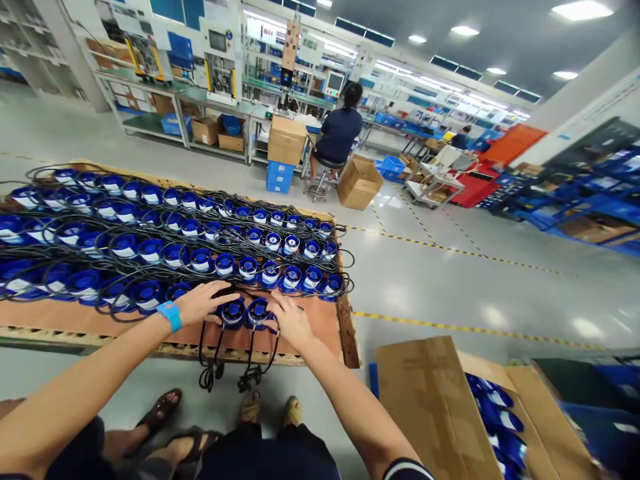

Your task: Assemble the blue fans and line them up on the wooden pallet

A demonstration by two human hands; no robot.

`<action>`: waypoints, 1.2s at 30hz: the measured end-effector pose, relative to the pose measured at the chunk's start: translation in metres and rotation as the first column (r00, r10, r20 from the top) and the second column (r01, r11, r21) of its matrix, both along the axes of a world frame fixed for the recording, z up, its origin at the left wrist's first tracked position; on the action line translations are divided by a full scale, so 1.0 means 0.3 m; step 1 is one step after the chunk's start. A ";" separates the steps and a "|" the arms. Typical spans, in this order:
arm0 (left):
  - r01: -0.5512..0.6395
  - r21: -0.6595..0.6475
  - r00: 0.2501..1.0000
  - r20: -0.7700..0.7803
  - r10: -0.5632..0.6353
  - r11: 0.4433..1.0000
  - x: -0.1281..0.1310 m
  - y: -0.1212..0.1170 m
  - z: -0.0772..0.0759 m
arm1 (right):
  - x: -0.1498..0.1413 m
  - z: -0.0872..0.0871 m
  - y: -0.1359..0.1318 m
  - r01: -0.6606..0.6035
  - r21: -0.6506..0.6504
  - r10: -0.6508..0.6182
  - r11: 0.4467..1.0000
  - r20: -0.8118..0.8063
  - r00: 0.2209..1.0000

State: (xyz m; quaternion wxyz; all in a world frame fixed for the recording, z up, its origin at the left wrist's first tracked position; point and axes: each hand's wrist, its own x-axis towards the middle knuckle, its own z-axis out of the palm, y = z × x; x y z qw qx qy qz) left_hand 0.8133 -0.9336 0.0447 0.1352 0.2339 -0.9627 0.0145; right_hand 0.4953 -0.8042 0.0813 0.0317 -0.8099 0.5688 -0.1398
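Observation:
Two blue round cable-fitted units stand side by side at the front edge of a pallet. My left hand [206, 304] curves round the left side of the left blue unit [233, 311], fingers over its far side and thumb near its front. Against the right blue unit [259, 311] rests my right hand [291, 321], its fingers along that unit's right side. Black cables [251, 373] from both units hang over the front edge in tied bundles. Behind them, rows of similar blue units [225, 264] with white labels stand among coiled black cables.
Brown sheet [320, 323] covers the wooden pallet [349, 333]. An open carton [430, 400] at the lower right holds more blue units [500, 420]. Another person's sandalled foot [163, 407] is at lower left. A seated person [343, 130] faces a workbench behind.

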 end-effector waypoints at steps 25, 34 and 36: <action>-0.434 -0.015 0.899 -0.072 0.432 0.901 -0.134 0.404 0.026 | -0.101 -0.229 0.137 0.281 0.039 -0.251 0.959 0.584 0.772; -0.448 0.072 0.888 -0.086 0.453 0.891 -0.226 0.298 0.046 | -0.191 -0.241 0.176 0.317 0.084 -0.302 0.945 0.602 0.739; -0.486 0.071 0.866 -0.098 0.491 0.871 -0.220 0.300 0.041 | -0.187 -0.239 0.179 0.282 0.091 -0.279 0.955 0.597 0.752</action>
